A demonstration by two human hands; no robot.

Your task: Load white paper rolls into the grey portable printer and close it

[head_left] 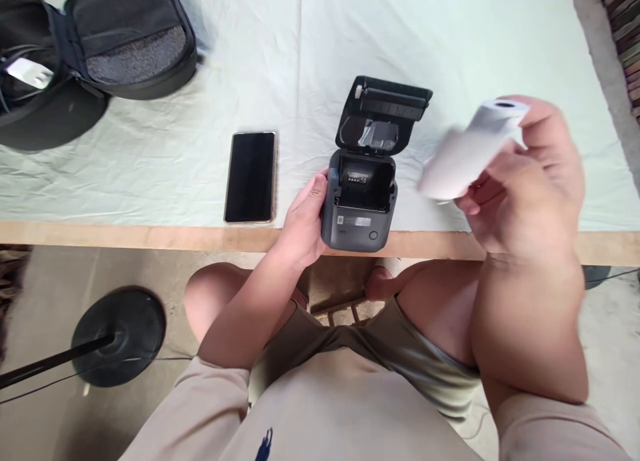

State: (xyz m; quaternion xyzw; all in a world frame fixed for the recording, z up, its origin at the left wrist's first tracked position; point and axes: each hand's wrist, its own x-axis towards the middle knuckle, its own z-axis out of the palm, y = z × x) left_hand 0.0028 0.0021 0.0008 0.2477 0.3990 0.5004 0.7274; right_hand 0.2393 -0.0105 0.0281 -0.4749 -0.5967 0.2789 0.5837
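Small dark-grey plastic printer with raised lid point(366, 201) is held by left hand point(305, 224); white paper roll point(475, 148) is gripped by right hand point(535, 181), apart from it.

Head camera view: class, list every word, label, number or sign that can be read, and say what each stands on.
No text can be read with certainty.
Inner label of the printer: too small to read.
Front label of the printer: too small, its left-end sign unclear.
Dark blue mark on the shirt: no letters readable.

My dark printer point(357, 228), lid point(395, 93) raised, and white roll point(480, 148)
I hold them apart: bay point(373, 186) open towards me, roll tilted
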